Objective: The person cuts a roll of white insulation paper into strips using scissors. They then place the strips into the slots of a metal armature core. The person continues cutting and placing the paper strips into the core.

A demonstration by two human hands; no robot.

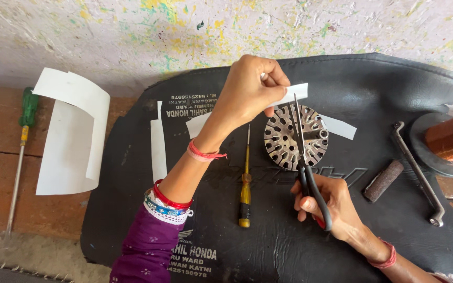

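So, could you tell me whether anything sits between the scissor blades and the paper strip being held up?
Nothing visible does: the scissors in the right hand already meet the paper strip pinched by the left hand.

Single head view, looking steeply down, close over black mat (268,251) (wall (132,31) at top)

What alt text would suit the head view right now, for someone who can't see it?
The left hand holds up a white paper strip while the right hand cuts it with black-handled scissors above a slotted metal stator core on a black mat. A yellow screwdriver lies between the arms.
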